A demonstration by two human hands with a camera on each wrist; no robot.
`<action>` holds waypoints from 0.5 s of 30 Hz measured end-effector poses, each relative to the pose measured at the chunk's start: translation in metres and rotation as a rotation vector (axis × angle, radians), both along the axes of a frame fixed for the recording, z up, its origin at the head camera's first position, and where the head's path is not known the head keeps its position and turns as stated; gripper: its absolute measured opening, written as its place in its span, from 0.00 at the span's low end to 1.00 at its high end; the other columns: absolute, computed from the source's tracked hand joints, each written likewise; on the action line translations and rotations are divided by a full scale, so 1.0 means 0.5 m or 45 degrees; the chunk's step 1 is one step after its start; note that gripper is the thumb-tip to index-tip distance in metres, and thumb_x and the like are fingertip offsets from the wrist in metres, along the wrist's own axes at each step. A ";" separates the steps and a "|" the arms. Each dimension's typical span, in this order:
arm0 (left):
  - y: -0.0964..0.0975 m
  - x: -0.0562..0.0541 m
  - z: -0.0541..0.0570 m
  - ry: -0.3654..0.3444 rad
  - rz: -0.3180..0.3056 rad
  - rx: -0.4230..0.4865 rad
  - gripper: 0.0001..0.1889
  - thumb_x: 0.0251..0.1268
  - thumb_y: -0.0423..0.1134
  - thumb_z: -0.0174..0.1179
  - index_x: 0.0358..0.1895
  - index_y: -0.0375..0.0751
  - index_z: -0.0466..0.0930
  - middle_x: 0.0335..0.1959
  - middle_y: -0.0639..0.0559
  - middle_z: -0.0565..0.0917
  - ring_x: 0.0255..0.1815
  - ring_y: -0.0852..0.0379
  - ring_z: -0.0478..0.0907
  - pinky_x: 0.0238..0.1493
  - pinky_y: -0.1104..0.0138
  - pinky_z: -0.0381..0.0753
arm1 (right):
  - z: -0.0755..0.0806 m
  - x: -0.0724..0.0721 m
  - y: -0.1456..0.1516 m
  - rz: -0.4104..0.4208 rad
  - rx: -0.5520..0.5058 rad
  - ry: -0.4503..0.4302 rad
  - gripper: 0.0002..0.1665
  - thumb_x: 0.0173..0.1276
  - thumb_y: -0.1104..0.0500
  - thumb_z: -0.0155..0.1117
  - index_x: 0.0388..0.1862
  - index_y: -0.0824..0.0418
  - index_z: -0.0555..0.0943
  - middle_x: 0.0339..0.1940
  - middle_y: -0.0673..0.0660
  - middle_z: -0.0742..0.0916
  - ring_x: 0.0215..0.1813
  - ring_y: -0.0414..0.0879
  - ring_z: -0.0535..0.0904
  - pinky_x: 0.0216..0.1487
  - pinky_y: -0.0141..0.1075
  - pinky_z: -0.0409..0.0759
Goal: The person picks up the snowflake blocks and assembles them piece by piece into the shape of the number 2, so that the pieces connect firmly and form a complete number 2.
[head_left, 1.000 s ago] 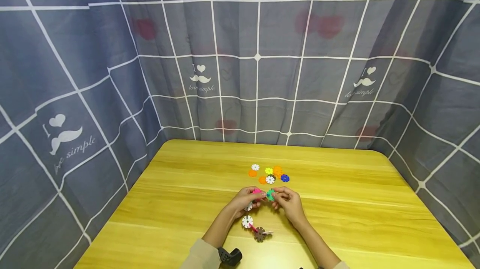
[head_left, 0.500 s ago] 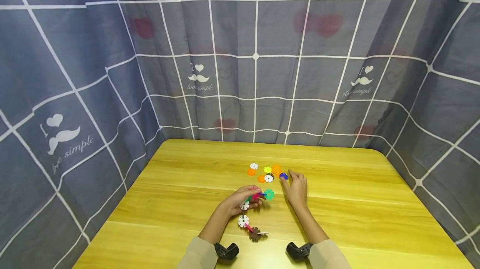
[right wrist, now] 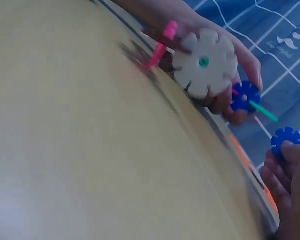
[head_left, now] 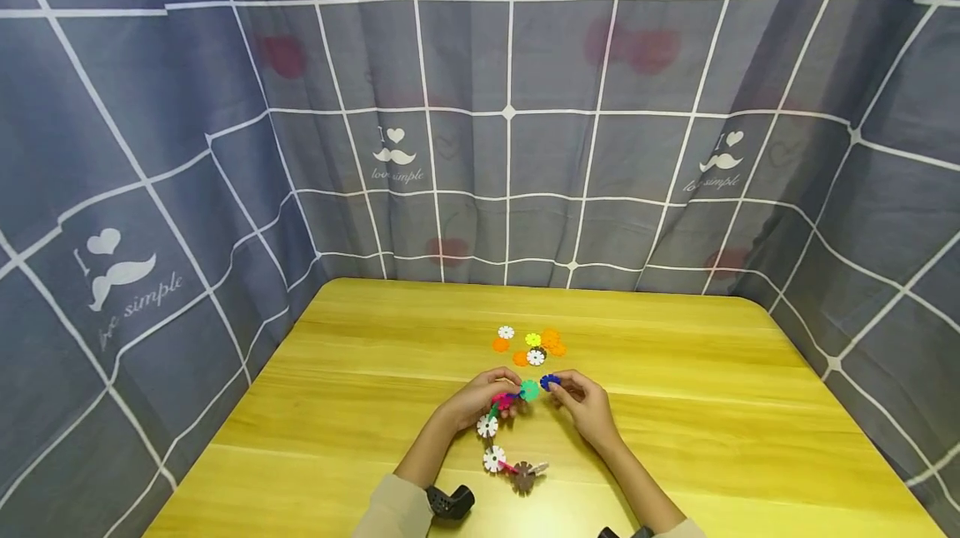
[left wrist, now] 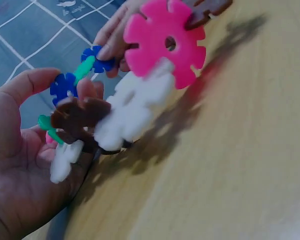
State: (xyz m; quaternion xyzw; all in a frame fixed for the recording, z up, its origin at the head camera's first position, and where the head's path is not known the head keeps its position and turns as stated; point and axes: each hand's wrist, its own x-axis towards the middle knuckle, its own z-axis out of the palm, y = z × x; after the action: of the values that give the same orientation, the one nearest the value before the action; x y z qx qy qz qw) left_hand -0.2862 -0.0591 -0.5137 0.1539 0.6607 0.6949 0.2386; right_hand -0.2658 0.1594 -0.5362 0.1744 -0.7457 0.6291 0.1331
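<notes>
My left hand [head_left: 471, 405] pinches a chain of notched plastic snowflake discs near its far end. A blue disc [left wrist: 63, 89] sits between the thumb and fingers, and a green disc [head_left: 529, 391] slotted into it sticks out to the right. From there the chain curves down past a pink disc [head_left: 504, 400] and white discs [head_left: 487, 426] to a brown disc [head_left: 523, 480] nearest me. My right hand [head_left: 589, 411] pinches a loose blue snowflake disc [right wrist: 285, 140]. Its edge is close beside the green disc, and in the left wrist view the two overlap.
Beyond the hands, several loose discs lie on the wooden table [head_left: 360, 371]: a yellow disc [head_left: 533, 340], a white disc [head_left: 506, 332], an orange disc [head_left: 501, 345] and others, some overlapping. A grey checked curtain [head_left: 480, 146] encloses the table's back and sides.
My right hand let go of the green disc, reached to the loose discs, took the blue one and brought it back beside the green disc. My left hand kept hold of the chain.
</notes>
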 end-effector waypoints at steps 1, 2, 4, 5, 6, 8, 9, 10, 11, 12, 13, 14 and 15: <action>0.001 0.001 0.003 -0.001 0.006 -0.001 0.09 0.65 0.38 0.55 0.42 0.37 0.74 0.32 0.48 0.77 0.22 0.60 0.72 0.25 0.71 0.73 | 0.007 0.007 -0.002 0.023 -0.008 0.014 0.07 0.64 0.65 0.61 0.40 0.68 0.81 0.32 0.63 0.84 0.31 0.57 0.81 0.31 0.40 0.81; 0.002 0.002 0.005 0.010 0.010 -0.002 0.11 0.66 0.39 0.54 0.44 0.35 0.74 0.33 0.48 0.76 0.21 0.60 0.72 0.24 0.72 0.73 | 0.013 0.014 -0.004 0.040 -0.015 0.025 0.07 0.64 0.66 0.60 0.39 0.69 0.81 0.32 0.64 0.84 0.31 0.59 0.81 0.32 0.41 0.81; 0.004 0.003 0.007 0.009 0.010 -0.003 0.12 0.67 0.40 0.53 0.44 0.33 0.75 0.32 0.48 0.76 0.17 0.61 0.71 0.21 0.72 0.73 | 0.026 0.024 -0.008 0.061 -0.007 0.053 0.06 0.64 0.68 0.59 0.38 0.70 0.81 0.32 0.65 0.84 0.31 0.62 0.80 0.32 0.44 0.81; 0.005 0.003 0.007 0.011 0.012 -0.002 0.13 0.67 0.41 0.53 0.43 0.33 0.76 0.31 0.48 0.76 0.17 0.61 0.70 0.20 0.73 0.73 | 0.033 0.029 -0.010 0.072 0.001 0.071 0.06 0.64 0.69 0.59 0.38 0.71 0.81 0.32 0.66 0.84 0.31 0.63 0.80 0.33 0.45 0.81; 0.006 0.004 0.007 0.015 0.016 -0.002 0.13 0.67 0.41 0.54 0.42 0.32 0.76 0.29 0.48 0.75 0.16 0.62 0.70 0.20 0.73 0.73 | 0.039 0.034 -0.011 0.087 0.013 0.090 0.06 0.64 0.70 0.59 0.38 0.72 0.80 0.32 0.66 0.84 0.31 0.64 0.80 0.33 0.46 0.81; 0.006 0.005 0.005 0.021 0.028 -0.007 0.12 0.67 0.40 0.54 0.40 0.33 0.77 0.27 0.49 0.75 0.15 0.63 0.68 0.19 0.74 0.72 | 0.045 0.038 -0.014 0.123 0.028 0.111 0.06 0.64 0.71 0.58 0.37 0.73 0.80 0.33 0.66 0.84 0.32 0.65 0.79 0.34 0.48 0.80; 0.006 0.005 0.004 0.009 0.035 -0.005 0.11 0.66 0.40 0.55 0.38 0.34 0.77 0.25 0.50 0.74 0.15 0.63 0.68 0.18 0.74 0.71 | 0.047 0.039 -0.015 0.142 0.031 0.121 0.06 0.64 0.72 0.58 0.37 0.73 0.80 0.34 0.67 0.84 0.32 0.66 0.79 0.34 0.48 0.80; 0.006 0.005 0.003 0.003 0.041 -0.002 0.10 0.65 0.40 0.56 0.37 0.34 0.77 0.24 0.50 0.74 0.14 0.63 0.67 0.18 0.74 0.70 | 0.049 0.040 -0.016 0.158 0.032 0.138 0.06 0.64 0.72 0.57 0.37 0.74 0.80 0.34 0.67 0.84 0.32 0.66 0.79 0.34 0.49 0.80; 0.006 0.004 0.002 0.000 0.042 0.002 0.09 0.65 0.40 0.56 0.36 0.35 0.77 0.23 0.51 0.74 0.14 0.64 0.67 0.18 0.74 0.70 | 0.049 0.040 -0.016 0.174 0.030 0.156 0.06 0.64 0.73 0.57 0.37 0.74 0.80 0.34 0.67 0.84 0.32 0.66 0.79 0.34 0.49 0.80; 0.005 0.004 0.001 -0.004 0.041 0.008 0.09 0.64 0.40 0.57 0.36 0.35 0.77 0.22 0.51 0.74 0.14 0.64 0.67 0.17 0.74 0.69 | 0.048 0.040 -0.017 0.184 0.031 0.170 0.06 0.63 0.74 0.56 0.37 0.74 0.80 0.34 0.68 0.84 0.32 0.66 0.79 0.34 0.49 0.80; 0.004 0.003 0.000 -0.010 0.040 0.012 0.09 0.64 0.40 0.57 0.35 0.35 0.77 0.21 0.51 0.74 0.13 0.64 0.67 0.17 0.74 0.69 | 0.048 0.039 -0.018 0.191 0.028 0.182 0.06 0.63 0.74 0.56 0.37 0.74 0.80 0.34 0.67 0.84 0.32 0.66 0.79 0.34 0.49 0.80; 0.003 0.003 -0.001 -0.015 0.039 0.017 0.09 0.64 0.40 0.57 0.35 0.35 0.77 0.21 0.52 0.74 0.13 0.64 0.67 0.17 0.74 0.69 | 0.047 0.039 -0.018 0.198 0.028 0.191 0.06 0.63 0.74 0.56 0.37 0.74 0.80 0.34 0.67 0.84 0.32 0.66 0.79 0.34 0.49 0.80; 0.002 0.003 -0.001 -0.030 0.036 0.025 0.09 0.64 0.40 0.57 0.35 0.36 0.76 0.20 0.52 0.74 0.13 0.64 0.67 0.17 0.74 0.69 | 0.046 0.038 -0.019 0.205 0.024 0.196 0.06 0.63 0.74 0.56 0.36 0.74 0.80 0.34 0.67 0.84 0.32 0.66 0.79 0.34 0.49 0.80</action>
State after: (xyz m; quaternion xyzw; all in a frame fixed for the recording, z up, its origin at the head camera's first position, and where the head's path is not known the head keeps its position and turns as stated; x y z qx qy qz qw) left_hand -0.2849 -0.0580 -0.5144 0.1387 0.6532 0.7063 0.2349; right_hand -0.2467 0.1501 -0.5131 0.2829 -0.7227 0.6155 0.1373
